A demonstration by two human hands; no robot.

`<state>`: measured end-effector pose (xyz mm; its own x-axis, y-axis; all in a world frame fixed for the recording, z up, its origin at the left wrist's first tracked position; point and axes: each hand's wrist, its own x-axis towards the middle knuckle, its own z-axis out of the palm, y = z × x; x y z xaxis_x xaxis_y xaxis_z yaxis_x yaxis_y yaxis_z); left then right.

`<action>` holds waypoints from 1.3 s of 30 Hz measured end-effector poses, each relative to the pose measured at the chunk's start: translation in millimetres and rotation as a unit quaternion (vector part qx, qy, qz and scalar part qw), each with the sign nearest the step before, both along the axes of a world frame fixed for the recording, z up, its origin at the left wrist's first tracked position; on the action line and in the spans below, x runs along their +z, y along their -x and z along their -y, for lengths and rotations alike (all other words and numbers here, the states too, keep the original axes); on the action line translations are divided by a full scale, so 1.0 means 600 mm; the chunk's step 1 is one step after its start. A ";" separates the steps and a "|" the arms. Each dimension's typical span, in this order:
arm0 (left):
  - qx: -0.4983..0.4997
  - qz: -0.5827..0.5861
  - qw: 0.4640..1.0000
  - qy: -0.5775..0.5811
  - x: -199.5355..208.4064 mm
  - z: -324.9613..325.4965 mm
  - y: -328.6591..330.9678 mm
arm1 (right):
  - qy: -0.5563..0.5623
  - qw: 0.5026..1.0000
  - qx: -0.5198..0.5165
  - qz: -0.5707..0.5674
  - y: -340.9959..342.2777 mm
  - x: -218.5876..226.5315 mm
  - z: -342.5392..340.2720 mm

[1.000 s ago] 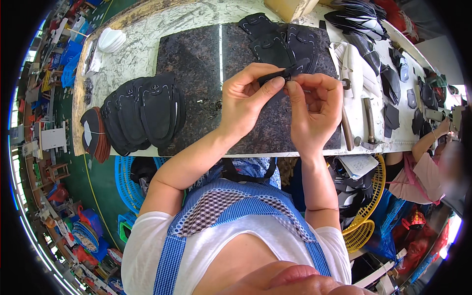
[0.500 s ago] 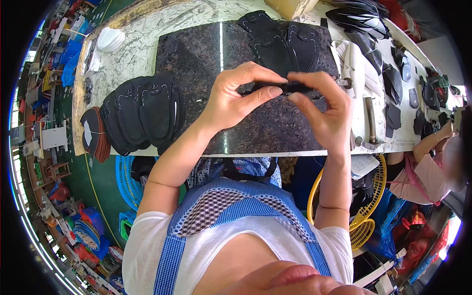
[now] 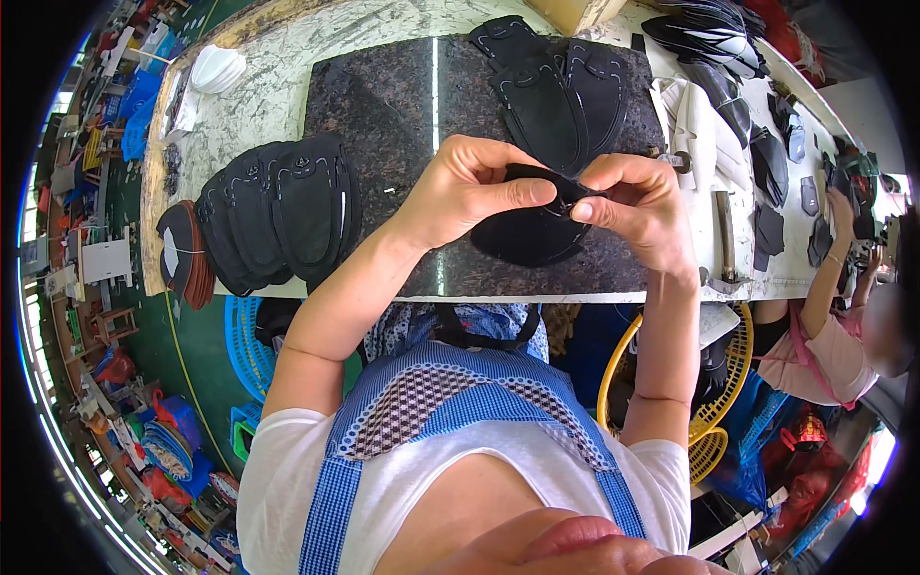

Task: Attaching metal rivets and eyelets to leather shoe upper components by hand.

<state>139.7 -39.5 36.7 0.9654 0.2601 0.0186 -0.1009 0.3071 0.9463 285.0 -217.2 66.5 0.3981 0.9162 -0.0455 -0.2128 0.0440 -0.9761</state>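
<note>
Both my hands hold one black flat shoe-upper piece (image 3: 532, 235) above the dark granite slab (image 3: 393, 105). My left hand (image 3: 470, 187) pinches its top edge with thumb and fingers. My right hand (image 3: 637, 206) grips the same edge from the right, fingertips nearly touching the left thumb. The piece hangs down between the hands, over the slab's near edge. A fanned stack of similar black pieces (image 3: 278, 206) lies to the left on the slab. Three more black pieces (image 3: 556, 86) lie at the slab's far side.
A workbench (image 3: 249, 105) carries a white cup-shaped item (image 3: 216, 67) at far left, white and black parts (image 3: 704, 115) and a hammer-like tool (image 3: 726, 240) at right. Another person (image 3: 834, 326) works at the right. Blue and yellow baskets (image 3: 719, 383) stand below the bench.
My hands have drawn closer to me and lowered, and the black piece, first held as a thin strip edge-on, now hangs open and broad between them.
</note>
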 end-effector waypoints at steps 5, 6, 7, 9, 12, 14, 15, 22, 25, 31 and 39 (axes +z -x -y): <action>0.025 -0.044 0.996 -0.073 -0.010 -0.008 0.003 | 0.053 0.994 -0.021 0.088 0.004 0.003 -0.007; 0.025 -0.044 0.996 -0.073 -0.011 -0.010 0.003 | 0.053 0.994 -0.021 0.088 0.006 0.003 -0.008; 0.025 -0.046 0.994 -0.093 -0.012 -0.013 0.004 | 0.057 0.988 -0.030 0.140 0.008 0.002 -0.008; 0.027 -0.049 0.992 -0.112 -0.008 -0.010 0.005 | 0.060 0.979 -0.037 0.191 0.019 0.001 -0.014; 0.065 -0.038 0.997 0.004 0.000 0.003 -0.004 | -0.083 0.903 -0.231 0.353 0.040 0.004 -0.036; 0.062 -0.043 0.997 0.005 0.003 0.002 -0.001 | -0.077 0.862 -0.194 0.462 0.034 0.005 -0.027; 0.056 -0.048 0.997 0.005 0.005 0.001 0.000 | -0.070 0.808 -0.158 0.564 0.032 0.006 -0.024; 0.052 -0.056 0.992 -0.103 0.015 0.013 0.002 | -0.039 0.815 -0.098 0.570 0.036 0.015 -0.019; 0.057 -0.053 0.991 -0.106 0.014 0.016 0.004 | -0.036 0.851 -0.093 0.516 0.040 0.006 -0.013; -0.003 -0.091 0.995 -0.032 -0.007 0.009 0.010 | -0.025 0.946 -0.061 0.316 0.037 -0.023 0.001; 0.024 -0.073 0.982 -0.174 0.012 0.013 0.016 | -0.021 0.963 -0.109 0.246 0.057 -0.055 -0.002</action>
<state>130.0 -47.2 44.1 0.9511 0.3079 -0.0237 0.0376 -0.0394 0.9985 250.7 -215.8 33.4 0.5457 0.8052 0.2322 0.2929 0.0763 -0.9531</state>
